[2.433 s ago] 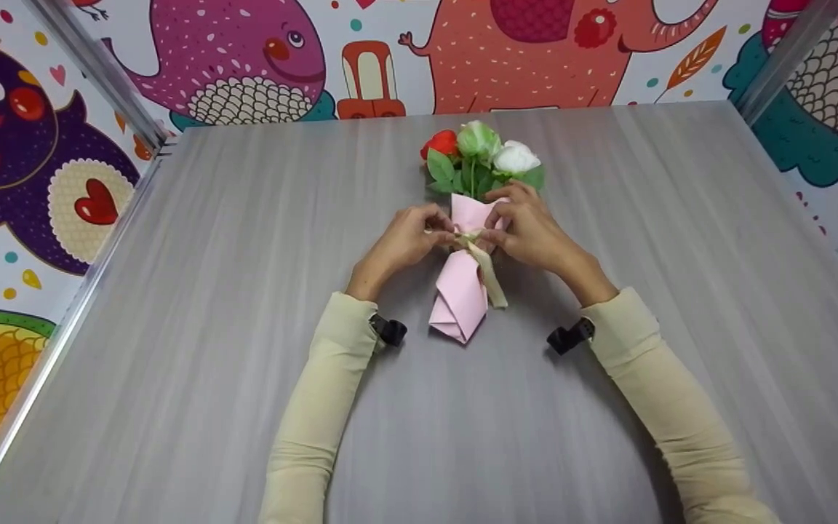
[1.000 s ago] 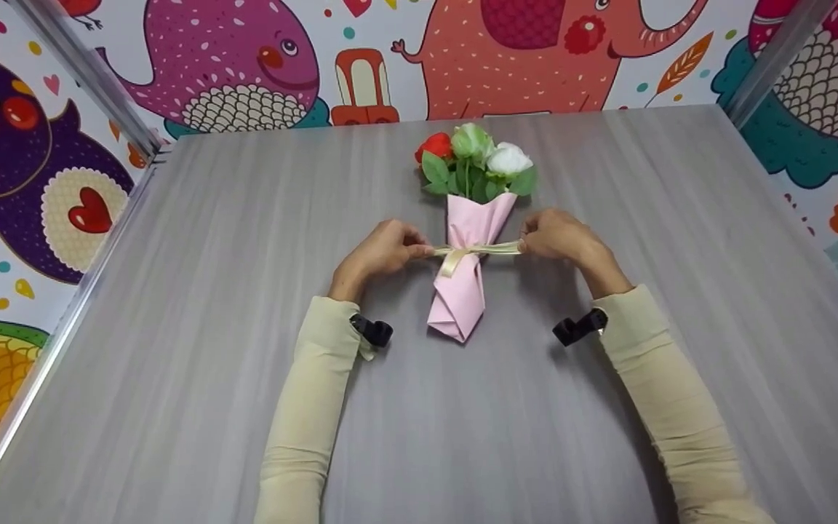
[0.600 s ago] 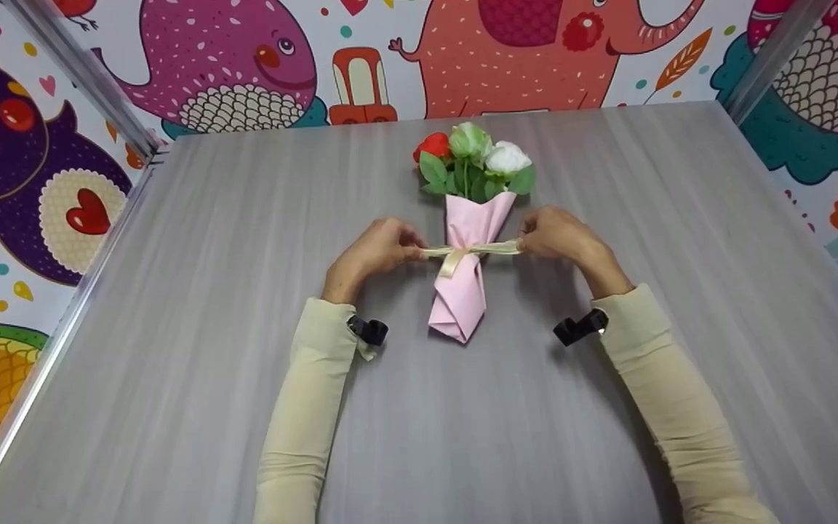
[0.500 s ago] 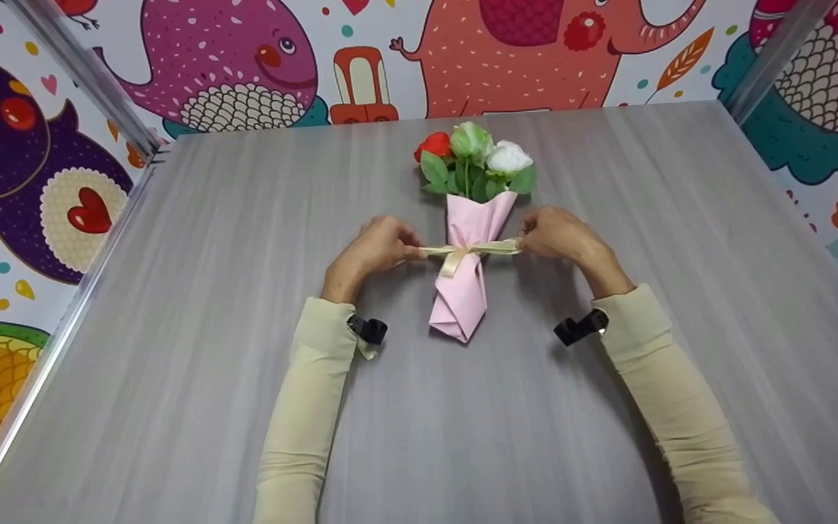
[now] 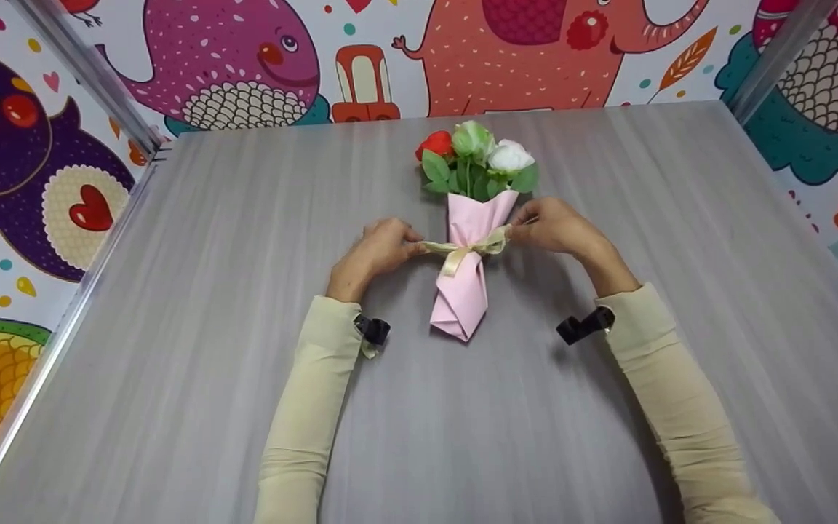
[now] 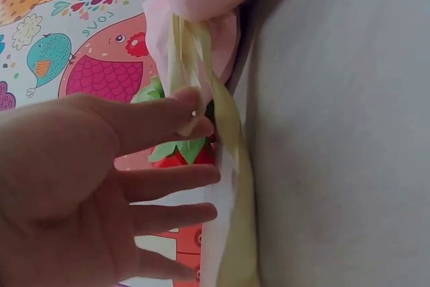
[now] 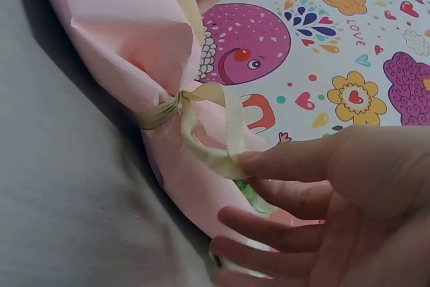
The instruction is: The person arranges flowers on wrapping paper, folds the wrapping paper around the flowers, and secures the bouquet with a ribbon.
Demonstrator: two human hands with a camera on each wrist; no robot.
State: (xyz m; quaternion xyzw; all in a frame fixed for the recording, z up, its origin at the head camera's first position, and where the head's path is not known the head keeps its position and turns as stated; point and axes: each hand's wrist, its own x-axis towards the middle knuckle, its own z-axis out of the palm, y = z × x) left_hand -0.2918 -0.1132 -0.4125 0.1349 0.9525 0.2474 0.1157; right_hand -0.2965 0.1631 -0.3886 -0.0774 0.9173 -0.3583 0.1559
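A bouquet wrapped in pink paper [image 5: 459, 295] lies on the table, with a red flower [image 5: 435, 145], a green one [image 5: 473, 140] and a white one [image 5: 511, 156] at its far end. Cream ribbon [image 5: 454, 260] is tied round its middle. My left hand [image 5: 375, 251] pinches the ribbon's left part between thumb and forefinger, other fingers spread; a loose ribbon tail [image 6: 236, 233] hangs beside it in the left wrist view. On the other side, my right hand [image 5: 557, 227] pinches a ribbon loop [image 7: 234, 120] at its outer end. The right wrist view shows the knot [image 7: 180, 97] against the paper.
The grey wood-grain table [image 5: 208, 349] extends around the bouquet. Panels printed with cartoon animals [image 5: 521, 58] stand along its back and sides, with metal posts [image 5: 88, 65] at the corners. Each wrist wears a black camera [image 5: 373, 330].
Both hands were close at the knot, then drew apart and pulled the ribbon out sideways. Lately my right hand has shifted slightly left and away from me, and its flat loop has slackened and rounded.
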